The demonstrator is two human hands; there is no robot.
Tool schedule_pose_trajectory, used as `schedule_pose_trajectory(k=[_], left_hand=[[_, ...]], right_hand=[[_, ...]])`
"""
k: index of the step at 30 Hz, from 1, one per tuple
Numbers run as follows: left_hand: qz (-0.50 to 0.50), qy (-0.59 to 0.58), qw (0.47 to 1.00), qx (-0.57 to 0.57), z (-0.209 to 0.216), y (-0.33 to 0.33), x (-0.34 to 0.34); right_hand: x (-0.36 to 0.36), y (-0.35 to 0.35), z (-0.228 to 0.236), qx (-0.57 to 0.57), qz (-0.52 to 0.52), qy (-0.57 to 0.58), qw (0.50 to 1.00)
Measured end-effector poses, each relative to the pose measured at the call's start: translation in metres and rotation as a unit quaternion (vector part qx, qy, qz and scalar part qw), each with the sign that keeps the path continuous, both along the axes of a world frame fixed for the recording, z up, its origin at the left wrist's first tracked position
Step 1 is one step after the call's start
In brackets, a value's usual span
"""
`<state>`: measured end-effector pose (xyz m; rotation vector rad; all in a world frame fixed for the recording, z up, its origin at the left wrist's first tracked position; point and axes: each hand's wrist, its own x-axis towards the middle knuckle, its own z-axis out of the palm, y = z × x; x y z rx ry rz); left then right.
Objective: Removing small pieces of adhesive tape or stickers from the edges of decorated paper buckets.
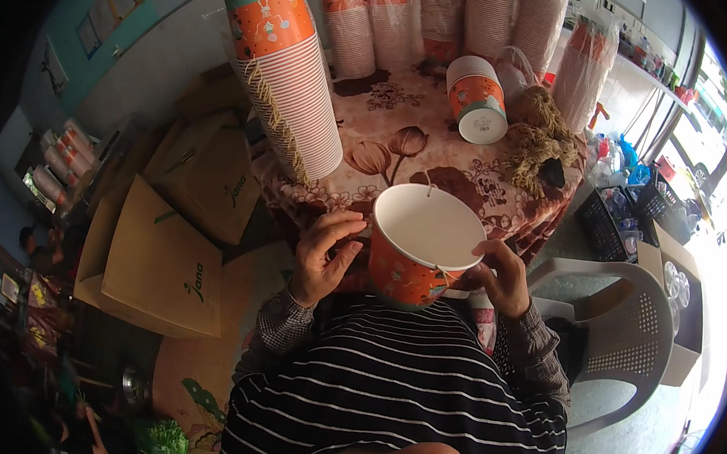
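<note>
Head view shows an orange paper bucket (402, 266) with a white inside, held at the near edge of the worktop (457, 170), just above the person's striped top (397, 368). Its mouth is tilted toward the person. One string loop (429, 181) stands at the far rim and another thin string (441, 275) hangs at the near right rim. The right hand (505, 277) has its fingers clamped on the bucket's right rim. The left hand (322, 258) is just beside the bucket's left wall, its thumb and fingers apart; whether a fingertip touches the wall, I cannot tell.

A brown and pink flowered cloth (365, 190) covers the worktop. On its left stands a tall stack of buckets (300, 100), with a row of strings (275, 115) running down its side. Far across are more stacks in clear plastic (489, 24). Toward the far right, nested buckets (481, 110) lie on their side near a pile of tan string (541, 142). Cardboard boxes (161, 249) sit left of the worktop; a grey plastic chair (626, 323) stands to the right.
</note>
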<state>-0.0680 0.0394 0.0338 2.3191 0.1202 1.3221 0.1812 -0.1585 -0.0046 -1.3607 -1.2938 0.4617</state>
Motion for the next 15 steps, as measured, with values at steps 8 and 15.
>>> schedule_pose_trajectory(k=[8, 15], left_hand=[[-0.025, 0.018, 0.998, 0.060, 0.026, -0.037, 0.025], [-0.050, 0.092, 0.982, 0.158, 0.009, -0.053, 0.076]], right_hand=[[-0.018, 0.006, 0.008, 0.101, -0.158, -0.321, 0.928], [-0.022, 0.006, 0.005, 0.098, -0.176, -0.369, 0.908]])
